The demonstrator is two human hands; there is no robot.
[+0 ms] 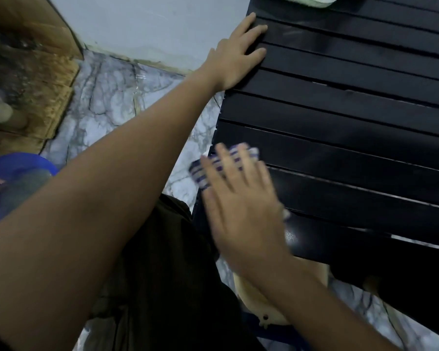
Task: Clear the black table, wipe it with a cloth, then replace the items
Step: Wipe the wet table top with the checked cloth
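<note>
The black slatted table [352, 127] fills the right side of the view, seen from above. My left hand [235, 55] lies flat with straight fingers on the table's far left edge. My right hand [241, 209], blurred by motion, presses flat with spread fingers on a white cloth with purple stripes [203, 173] at the table's near left corner. Most of the cloth is hidden under my palm; a small bit of it shows at my thumb side. A pale green-white object [312, 0] sits at the table's far edge, cut off by the frame.
Grey-veined marble floor [107, 107] lies left of the table, meeting a pale wall [147, 24]. A worn wooden panel [36, 79] stands at the far left, a blue object [18, 165] below it. A beige thing [271, 315] lies on the floor under the table's near edge.
</note>
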